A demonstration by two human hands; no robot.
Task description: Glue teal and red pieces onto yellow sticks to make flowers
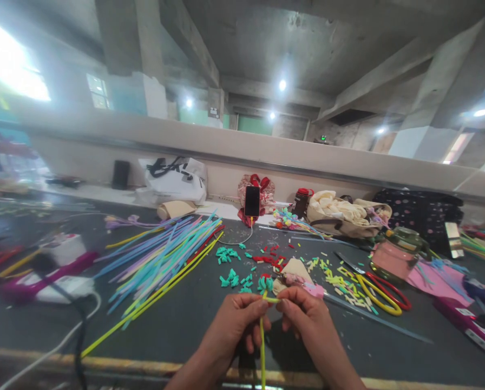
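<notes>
A yellow pipe cleaner (262, 346) is pinched between both hands near its bent top. The long end hangs straight down past the table's front edge. My left hand (240, 319) closes thumb and forefinger on the bend, its other fingers curled below. From the other side, my right hand (305, 317) grips the short sideways end between thumb and forefinger. Just beyond the fingertips lie short teal pieces (266, 283), and a pink-and-beige item (301, 279) whose kind I cannot make out.
Long coloured pipe cleaners (165, 265) fan out at left. Red-and-yellow-handled scissors (382, 295), yellow cut pieces (340, 279) and a lidded jar (397, 254) are at right. A phone (251, 201) stands at the back. A white cable (67, 336) crosses the left front.
</notes>
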